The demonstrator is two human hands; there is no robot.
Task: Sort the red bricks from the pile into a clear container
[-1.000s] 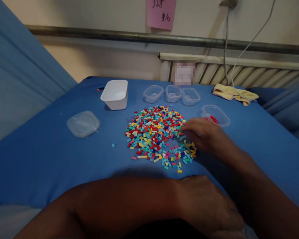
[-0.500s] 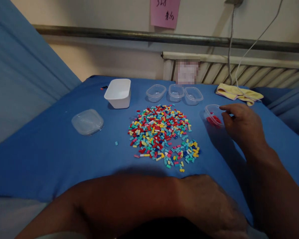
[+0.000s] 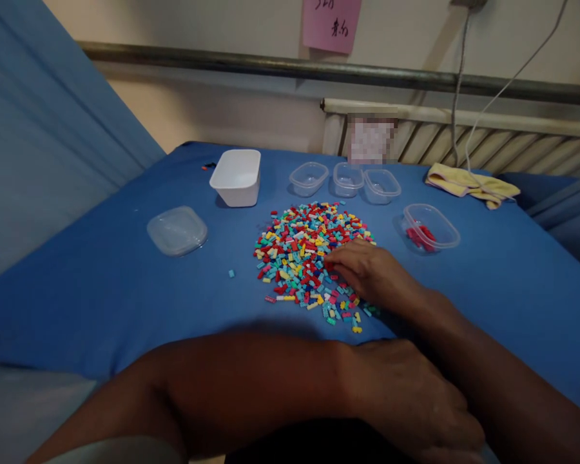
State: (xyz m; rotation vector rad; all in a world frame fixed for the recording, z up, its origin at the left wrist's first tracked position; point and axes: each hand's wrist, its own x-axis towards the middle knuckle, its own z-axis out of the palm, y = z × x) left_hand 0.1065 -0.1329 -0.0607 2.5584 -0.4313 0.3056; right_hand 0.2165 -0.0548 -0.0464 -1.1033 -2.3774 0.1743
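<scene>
A loose heap of small multicoloured toy building bricks point(image 3: 294, 251) lies in the middle of the blue cloth. My right hand point(image 3: 367, 267) is over the heap's right side, thumb and fingertips pinched at a red toy brick point(image 3: 328, 263). Along the near edge, my left forearm crosses in front of me, and my left hand point(image 3: 415, 399) hangs at the lower right with its fingers mostly out of sight. To the right of the heap stands a clear plastic tub point(image 3: 442, 233) with several red bricks point(image 3: 421, 238) in it.
Three clear tubs point(image 3: 309, 179) stand behind the heap, left of a folded yellow cloth point(image 3: 471, 185). A white bin point(image 3: 236, 179) is at the back left, with a clear lid point(image 3: 177, 231) nearer me. One light-blue brick point(image 3: 231, 274) lies apart. A radiator point(image 3: 430, 135) lines the wall.
My right hand has moved left from the tub of red bricks to the heap, where its fingers now pinch a red brick. My left hand stays in place. The view has shifted slightly.
</scene>
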